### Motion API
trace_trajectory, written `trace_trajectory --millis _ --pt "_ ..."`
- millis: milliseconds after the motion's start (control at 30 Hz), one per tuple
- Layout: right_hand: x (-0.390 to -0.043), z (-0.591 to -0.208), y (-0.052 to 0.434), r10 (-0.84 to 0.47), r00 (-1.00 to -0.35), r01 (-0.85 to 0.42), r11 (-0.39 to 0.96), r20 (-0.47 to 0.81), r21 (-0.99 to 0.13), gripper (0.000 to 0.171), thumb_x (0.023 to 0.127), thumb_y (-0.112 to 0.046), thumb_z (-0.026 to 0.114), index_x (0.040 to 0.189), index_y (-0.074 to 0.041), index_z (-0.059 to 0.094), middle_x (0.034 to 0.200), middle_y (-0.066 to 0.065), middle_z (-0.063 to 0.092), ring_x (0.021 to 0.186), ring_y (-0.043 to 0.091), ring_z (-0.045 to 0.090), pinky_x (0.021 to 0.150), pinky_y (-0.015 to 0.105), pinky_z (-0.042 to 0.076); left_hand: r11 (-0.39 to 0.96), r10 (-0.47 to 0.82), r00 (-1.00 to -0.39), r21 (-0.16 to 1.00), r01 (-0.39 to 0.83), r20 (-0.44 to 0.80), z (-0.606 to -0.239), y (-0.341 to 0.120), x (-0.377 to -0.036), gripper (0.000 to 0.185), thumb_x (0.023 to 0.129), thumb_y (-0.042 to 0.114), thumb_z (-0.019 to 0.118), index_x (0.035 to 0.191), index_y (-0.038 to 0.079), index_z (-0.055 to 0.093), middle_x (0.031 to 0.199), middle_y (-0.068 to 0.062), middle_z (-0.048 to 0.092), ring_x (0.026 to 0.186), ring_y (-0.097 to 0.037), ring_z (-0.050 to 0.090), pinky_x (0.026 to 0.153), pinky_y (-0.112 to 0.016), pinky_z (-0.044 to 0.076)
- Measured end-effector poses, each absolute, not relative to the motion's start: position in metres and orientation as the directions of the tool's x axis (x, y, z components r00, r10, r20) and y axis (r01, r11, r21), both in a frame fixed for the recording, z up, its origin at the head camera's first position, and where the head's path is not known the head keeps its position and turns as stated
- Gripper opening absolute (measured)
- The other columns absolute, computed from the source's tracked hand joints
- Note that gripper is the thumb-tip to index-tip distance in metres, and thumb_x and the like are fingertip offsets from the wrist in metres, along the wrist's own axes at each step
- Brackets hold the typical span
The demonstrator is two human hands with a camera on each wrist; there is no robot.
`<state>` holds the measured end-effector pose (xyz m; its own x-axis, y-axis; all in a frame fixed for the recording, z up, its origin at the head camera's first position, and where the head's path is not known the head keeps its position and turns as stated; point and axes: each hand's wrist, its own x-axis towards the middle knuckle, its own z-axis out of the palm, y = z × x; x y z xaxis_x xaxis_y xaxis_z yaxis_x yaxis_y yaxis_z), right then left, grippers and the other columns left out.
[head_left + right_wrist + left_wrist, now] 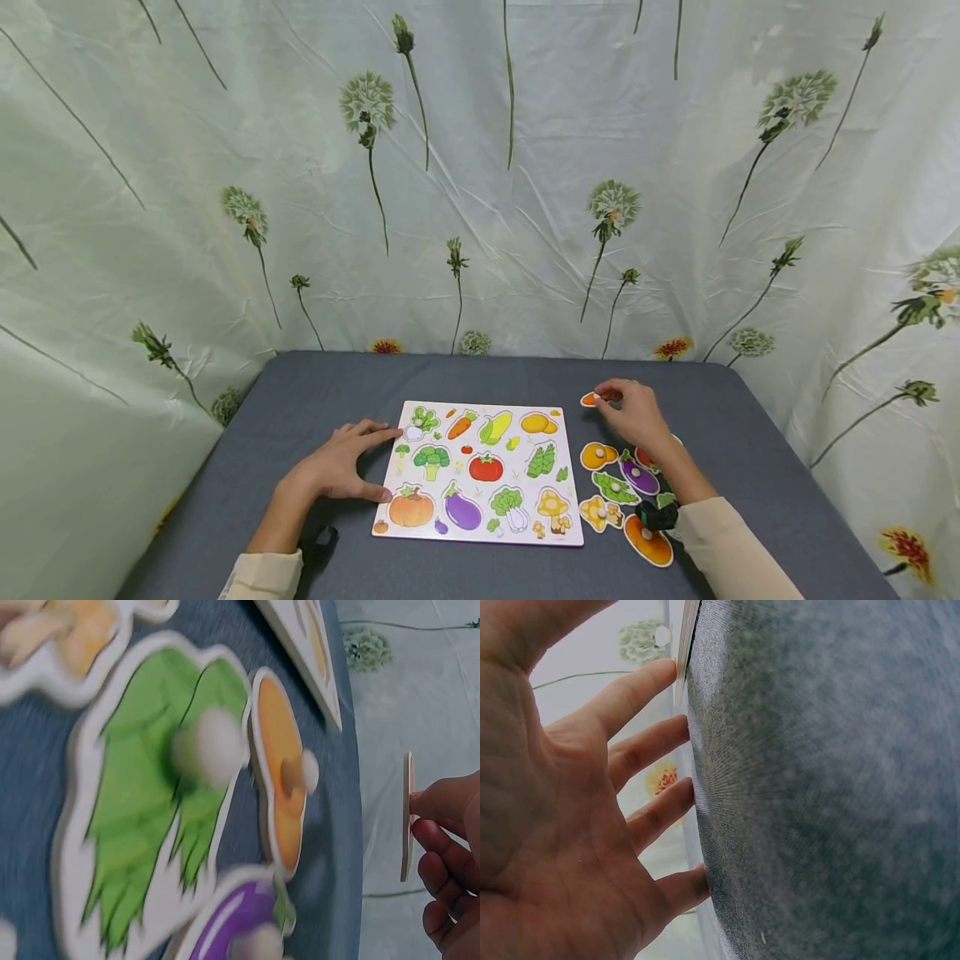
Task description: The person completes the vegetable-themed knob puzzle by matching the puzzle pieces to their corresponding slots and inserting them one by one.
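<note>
A: Left hand?

B: Left hand at the board, left edge. Fingers spread, fairly straight; index tip and thumb tip touch the edge in the head view. Wrist view also has the index tip at the edge, other fingers fanned out.

A: Right hand?

B: Right hand pinches the orange piece between thumb and fingertips, other fingers curled. Piece is right of the board's top corner. Right wrist view shows it edge-on, clear of the table.

A: Which vegetable?

B: Can't tell, mostly covered by the fingers.

A: What's on the board?

B: Printed vegetables, three rows: turnip, carrot, corn, potatoes on top; broccoli, tomato, greens in the middle; pumpkin, eggplant, bok choy, mushrooms along the bottom. Small copies dotted between.

A: Loose stuff?

B: Cluster just right of the board, partly under the right forearm. Potato piece at top left, eggplant piece to its right, greens piece below both, mushroom piece lower left, pumpkin piece at the bottom. Pale knobs on several. More under the arm, too hidden to name.

A: Background?

B: Dandelion-print curtain behind the table. Pale sleeves on both arms.
</note>
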<state>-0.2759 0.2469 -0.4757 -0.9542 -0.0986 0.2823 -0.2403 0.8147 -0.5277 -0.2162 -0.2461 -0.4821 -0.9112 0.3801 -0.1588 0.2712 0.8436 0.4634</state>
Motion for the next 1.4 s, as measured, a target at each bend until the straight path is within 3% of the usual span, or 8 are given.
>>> trace_trajectory --millis 733,1233,1400 --pt "-0.287 -0.472 0.189 -0.181 -0.935 -0.335 0.733 0.304 -0.592 0.013 0.094 -0.016 0.076 0.105 -0.01 0.078 0.096 0.005 0.074 0.091 0.025 0.063 0.082 0.041 0.05 0.845 0.379 -0.912 0.46 0.273 -0.156 -0.485 -0.248 -0.217 0.102 0.065 0.063 0.088 0.153 0.027 0.051 0.153 -0.011 0.047 0.139 -0.044 0.04 0.105 -0.077 0.034" --pt "-0.289 -0.476 0.148 -0.22 -0.938 -0.343 0.689 0.267 -0.638 0.012 0.093 -0.017 0.077 0.105 -0.013 0.078 0.098 0.001 0.074 0.093 0.019 0.063 0.085 0.04 0.051 0.842 0.375 -0.914 0.47 0.265 -0.157 -0.485 -0.246 -0.217 0.101 0.065 0.059 0.09 0.152 0.025 0.052 0.153 -0.012 0.048 0.143 -0.048 0.037 0.112 -0.08 0.022" --pt "-0.29 -0.476 0.136 -0.232 -0.94 -0.341 0.676 0.251 -0.653 0.011 0.093 -0.018 0.078 0.104 -0.015 0.078 0.098 0.0 0.073 0.092 0.018 0.062 0.084 0.039 0.051 0.84 0.381 -0.912 0.47 0.271 -0.154 -0.485 -0.247 -0.218 0.101 0.065 0.06 0.09 0.153 0.026 0.052 0.153 -0.012 0.047 0.143 -0.048 0.037 0.111 -0.08 0.024"
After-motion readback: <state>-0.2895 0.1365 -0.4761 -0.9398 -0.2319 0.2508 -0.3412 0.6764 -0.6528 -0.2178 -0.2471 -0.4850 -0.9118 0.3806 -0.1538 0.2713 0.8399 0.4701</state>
